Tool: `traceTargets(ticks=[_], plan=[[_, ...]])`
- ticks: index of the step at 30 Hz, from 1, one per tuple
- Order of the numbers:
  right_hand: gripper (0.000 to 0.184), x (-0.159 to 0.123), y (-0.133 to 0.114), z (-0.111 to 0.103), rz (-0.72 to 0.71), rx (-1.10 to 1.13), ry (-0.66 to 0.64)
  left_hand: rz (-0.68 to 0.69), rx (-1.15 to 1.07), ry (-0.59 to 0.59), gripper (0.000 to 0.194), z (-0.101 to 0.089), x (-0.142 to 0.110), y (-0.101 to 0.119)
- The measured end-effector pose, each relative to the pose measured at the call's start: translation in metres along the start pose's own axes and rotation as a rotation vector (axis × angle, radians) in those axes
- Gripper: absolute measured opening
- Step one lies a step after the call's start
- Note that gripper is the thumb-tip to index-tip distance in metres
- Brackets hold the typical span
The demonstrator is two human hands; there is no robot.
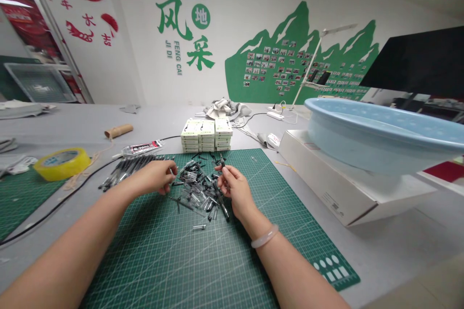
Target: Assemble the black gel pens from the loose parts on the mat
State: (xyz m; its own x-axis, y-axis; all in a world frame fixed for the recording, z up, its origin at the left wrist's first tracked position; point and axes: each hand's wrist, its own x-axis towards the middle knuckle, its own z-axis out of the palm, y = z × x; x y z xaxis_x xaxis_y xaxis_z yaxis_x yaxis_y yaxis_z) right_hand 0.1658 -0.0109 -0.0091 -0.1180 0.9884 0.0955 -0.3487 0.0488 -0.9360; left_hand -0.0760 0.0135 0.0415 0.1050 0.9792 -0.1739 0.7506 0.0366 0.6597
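Over the green cutting mat (203,265), my right hand (234,186) is closed on a dark pen part with a pointed tip (222,159), held upright. My left hand (161,176) has its fingers curled together by the left side of the pile; a small thing seems to be between them, too small to name. Between the hands lies a loose pile of clear and black pen parts (199,190), such as caps and tubes. One clear cap (199,227) lies apart, nearer to me. A row of pens (125,171) rests behind my left forearm, partly hidden by it.
Stacked small boxes (206,136) stand behind the pile. A yellow tape roll (63,164) and a black cable (72,193) are on the left. At right, a light blue basin (366,140) sits on a white box (326,183). Grey cloth (235,111) lies at the back.
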Motion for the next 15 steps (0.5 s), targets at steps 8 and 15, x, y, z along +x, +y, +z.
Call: traceTargets(ticks=[8, 15], plan=[[0.036, 0.001, 0.002, 0.0, 0.002, 0.0, 0.005, 0.095, 0.557, 0.341, 0.023, -0.022, 0.016, -0.022], [0.036, 0.001, 0.002, 0.0, 0.004, 0.007, 0.006, -0.012, 0.455, 0.253, 0.015, -0.014, 0.018, -0.032]])
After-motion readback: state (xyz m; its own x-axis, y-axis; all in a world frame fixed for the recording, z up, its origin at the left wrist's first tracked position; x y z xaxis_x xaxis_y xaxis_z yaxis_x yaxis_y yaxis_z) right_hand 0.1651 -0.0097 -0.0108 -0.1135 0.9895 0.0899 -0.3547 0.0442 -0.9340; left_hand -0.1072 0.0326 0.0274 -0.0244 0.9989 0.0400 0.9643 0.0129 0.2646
